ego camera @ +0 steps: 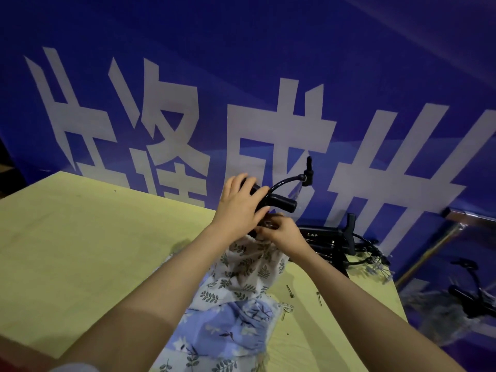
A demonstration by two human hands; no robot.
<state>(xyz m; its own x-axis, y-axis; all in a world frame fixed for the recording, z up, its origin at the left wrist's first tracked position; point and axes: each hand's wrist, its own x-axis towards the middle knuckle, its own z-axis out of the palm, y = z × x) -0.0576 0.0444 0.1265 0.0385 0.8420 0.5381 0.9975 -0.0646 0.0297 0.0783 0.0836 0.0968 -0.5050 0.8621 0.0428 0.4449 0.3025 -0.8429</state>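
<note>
My left hand (241, 204) grips a black stand with a thick handle (281, 202) and a thin curved neck rising to a small black clamp head (308, 175). Just below it my right hand (281, 236) pinches the gathered top of a white leaf-print cloth (249, 269), which hangs down from the stand to the table. What my right fingers hold under the left hand is partly hidden. A blue floral cloth (228, 331) lies flat beneath the white one on the yellow table (80, 251).
A pile of similar black stands (338, 242) lies at the table's far right edge. Small metal pins (290, 291) are scattered beside the cloths. A blue banner with large white characters (268, 103) stands right behind the table. More dark gear (467, 294) sits lower right.
</note>
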